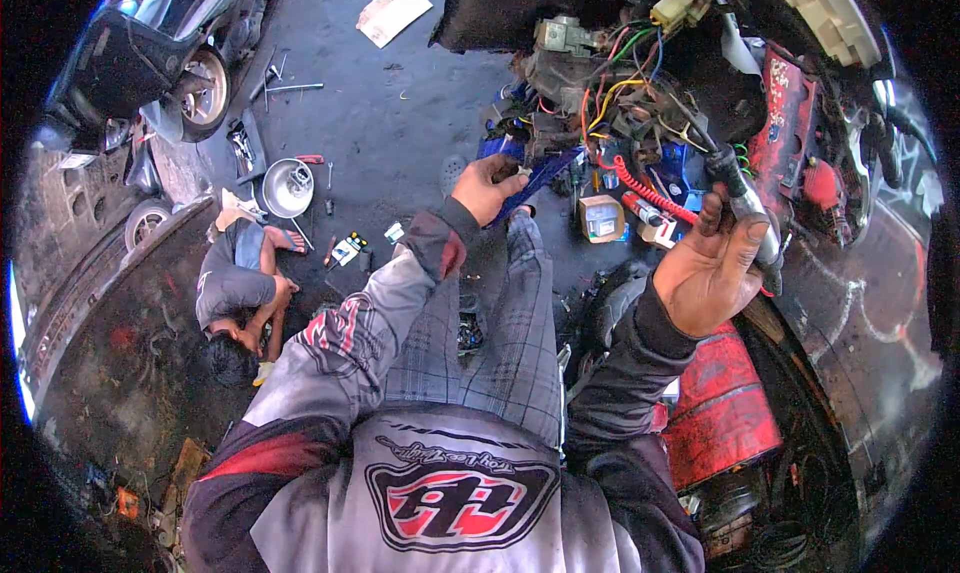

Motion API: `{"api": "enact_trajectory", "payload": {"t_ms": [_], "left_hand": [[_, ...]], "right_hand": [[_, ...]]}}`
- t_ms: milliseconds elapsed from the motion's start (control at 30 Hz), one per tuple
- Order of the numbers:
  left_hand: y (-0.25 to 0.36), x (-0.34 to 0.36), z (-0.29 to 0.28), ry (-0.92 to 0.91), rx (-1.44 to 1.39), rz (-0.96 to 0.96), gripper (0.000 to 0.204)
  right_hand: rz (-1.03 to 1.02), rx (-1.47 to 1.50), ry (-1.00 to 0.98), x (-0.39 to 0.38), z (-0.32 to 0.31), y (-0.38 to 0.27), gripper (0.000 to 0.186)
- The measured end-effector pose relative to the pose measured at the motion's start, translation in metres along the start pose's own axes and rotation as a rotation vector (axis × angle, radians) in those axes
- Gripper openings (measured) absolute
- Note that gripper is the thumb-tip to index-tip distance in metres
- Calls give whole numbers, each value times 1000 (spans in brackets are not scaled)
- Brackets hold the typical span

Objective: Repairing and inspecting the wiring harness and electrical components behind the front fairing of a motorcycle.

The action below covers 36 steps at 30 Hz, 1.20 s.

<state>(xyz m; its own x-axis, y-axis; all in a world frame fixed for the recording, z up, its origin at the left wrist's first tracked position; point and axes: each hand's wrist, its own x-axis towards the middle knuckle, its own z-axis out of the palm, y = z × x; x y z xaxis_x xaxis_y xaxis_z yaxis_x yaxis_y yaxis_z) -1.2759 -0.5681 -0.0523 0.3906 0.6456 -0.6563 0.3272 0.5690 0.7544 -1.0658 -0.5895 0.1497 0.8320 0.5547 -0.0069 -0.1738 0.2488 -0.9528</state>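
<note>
My left hand reaches forward with thumb and fingers pinched together at a dark blue strip-like piece. How far the fingers wrap round it is hidden. Palm up, my right hand has its fingers raised and bent, the thumb apart from them. It rests beside a metal tube with a dark grip, which looks like a handlebar end; nothing shows in the palm. Behind this hand runs a red coiled cord. Beyond both hands lies a vehicle's exposed front, with colourful wires and a pale connector.
Small boxes stand between my hands. At left, a person sits on the floor near a silver bowl-shaped lamp. Loose tools lie farther off by a parked motorcycle. A red drum stands near my right elbow.
</note>
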Motion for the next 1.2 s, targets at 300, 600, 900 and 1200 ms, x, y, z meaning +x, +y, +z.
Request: {"api": "enact_trajectory", "payload": {"t_ms": [300, 600, 900, 1200], "left_hand": [[1, 1, 0, -16, 72, 13, 40], [11, -1, 4, -115, -129, -1, 40], [27, 4, 27, -350, -1051, -401, 17], [34, -1, 31, -319, -1108, -480, 17]], "right_hand": [[25, 8, -52, 0, -1, -6, 24], [40, -26, 24, -23, -25, 7, 31], [137, -532, 27, -82, -67, 28, 40], [249, -330, 23, -90, -66, 49, 38]]}}
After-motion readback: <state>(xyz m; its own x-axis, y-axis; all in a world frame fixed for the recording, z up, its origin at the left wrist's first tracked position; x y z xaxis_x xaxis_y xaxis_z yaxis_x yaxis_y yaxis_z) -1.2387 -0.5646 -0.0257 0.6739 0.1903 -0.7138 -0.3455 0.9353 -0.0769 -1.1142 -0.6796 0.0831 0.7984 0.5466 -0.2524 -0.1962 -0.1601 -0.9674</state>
